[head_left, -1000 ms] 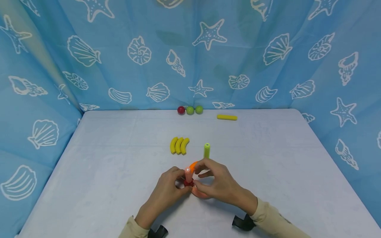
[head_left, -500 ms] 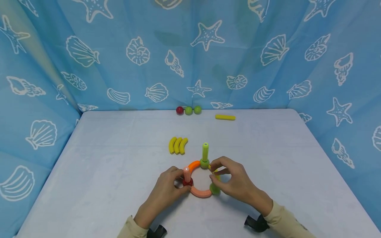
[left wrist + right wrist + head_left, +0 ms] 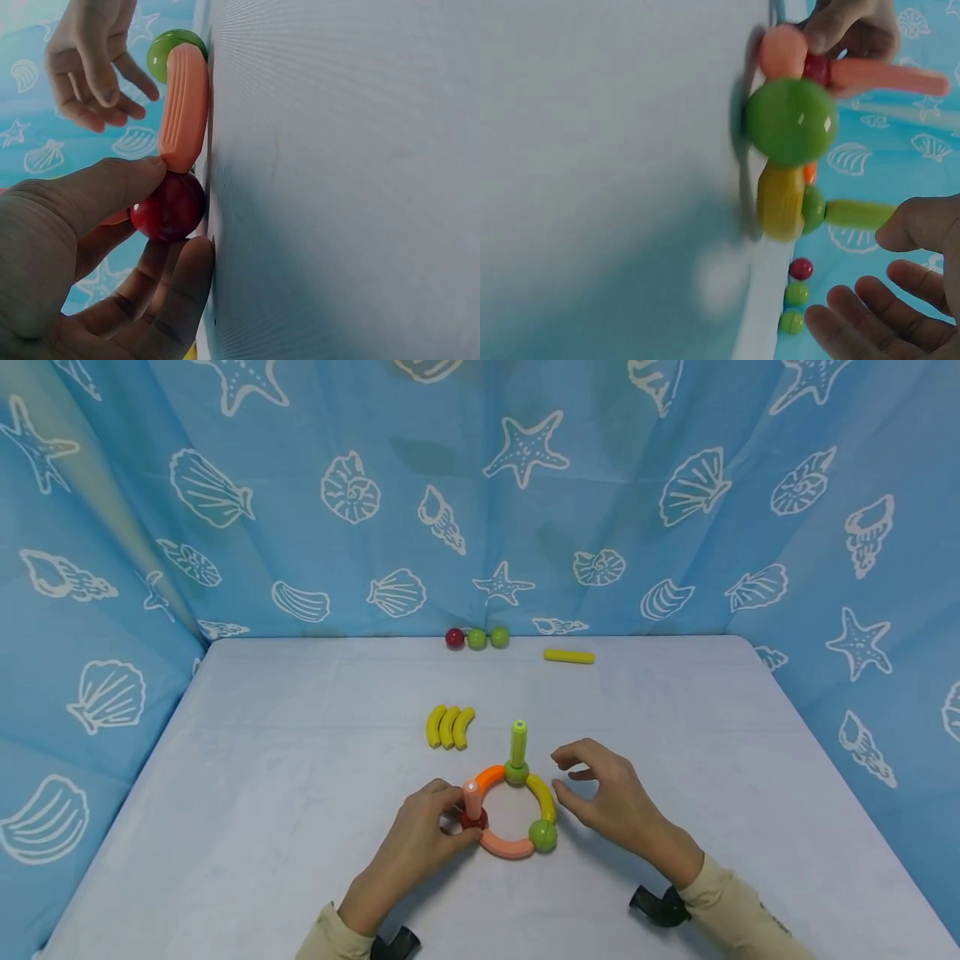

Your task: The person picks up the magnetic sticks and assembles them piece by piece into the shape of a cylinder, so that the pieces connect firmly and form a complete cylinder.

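A ring of toy building pieces lies on the white table. My left hand (image 3: 420, 831) pinches its red ball (image 3: 169, 210) between thumb and fingers; a salmon rod (image 3: 472, 799) stands up from that ball. A curved salmon stick (image 3: 507, 847) links it to a green ball (image 3: 543, 836) at the front right. From there a curved yellow stick (image 3: 542, 797) runs to another green ball (image 3: 516, 772), which bears an upright lime rod (image 3: 518, 743). An orange curved stick (image 3: 489, 776) closes the back left. Right of the ring, my right hand (image 3: 611, 789) is held apart, fingers loosely bent, holding nothing.
Behind the ring lie several things: three curved yellow sticks (image 3: 450, 727) side by side, a straight yellow stick (image 3: 569, 657), and a red ball (image 3: 454, 638) beside two green balls (image 3: 487, 638) at the far edge. A blue shell-patterned curtain (image 3: 450, 485) hangs behind the table.
My right hand has moved off the ring to the right, uncovering the curved yellow stick and the front green ball. My left hand stays at the red ball.
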{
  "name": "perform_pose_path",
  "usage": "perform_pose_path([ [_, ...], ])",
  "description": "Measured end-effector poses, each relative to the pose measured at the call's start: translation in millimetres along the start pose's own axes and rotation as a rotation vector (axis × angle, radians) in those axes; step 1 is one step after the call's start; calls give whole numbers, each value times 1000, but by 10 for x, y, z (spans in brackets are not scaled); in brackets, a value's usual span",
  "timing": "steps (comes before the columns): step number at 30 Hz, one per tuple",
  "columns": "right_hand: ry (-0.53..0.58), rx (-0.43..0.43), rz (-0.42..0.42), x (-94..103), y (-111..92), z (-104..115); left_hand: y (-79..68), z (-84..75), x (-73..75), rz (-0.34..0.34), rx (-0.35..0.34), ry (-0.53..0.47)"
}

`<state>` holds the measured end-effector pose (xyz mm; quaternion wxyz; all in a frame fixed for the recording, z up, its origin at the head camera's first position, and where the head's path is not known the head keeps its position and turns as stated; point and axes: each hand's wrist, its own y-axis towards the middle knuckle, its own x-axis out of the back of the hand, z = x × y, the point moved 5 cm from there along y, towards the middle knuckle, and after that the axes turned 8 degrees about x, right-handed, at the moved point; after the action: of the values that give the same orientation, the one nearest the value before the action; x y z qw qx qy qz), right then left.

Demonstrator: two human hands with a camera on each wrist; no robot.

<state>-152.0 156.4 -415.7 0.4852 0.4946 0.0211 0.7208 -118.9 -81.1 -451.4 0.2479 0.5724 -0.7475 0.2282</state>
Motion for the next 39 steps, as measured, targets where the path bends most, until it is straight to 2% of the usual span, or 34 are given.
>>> perform_pose_path([
  [7,-143,-56,39,33,49,-192,6,7,4,2,10,-1],
  [17,-274,-102,85,41,118,-431,-7,22,-16,5,-4,-19],
  [29,-354,-181,164,91,396,-689,7,22,7,5,4,-24],
  [39,-374,-218,151,89,530,-900,24,43,3,23,28,-27],
])
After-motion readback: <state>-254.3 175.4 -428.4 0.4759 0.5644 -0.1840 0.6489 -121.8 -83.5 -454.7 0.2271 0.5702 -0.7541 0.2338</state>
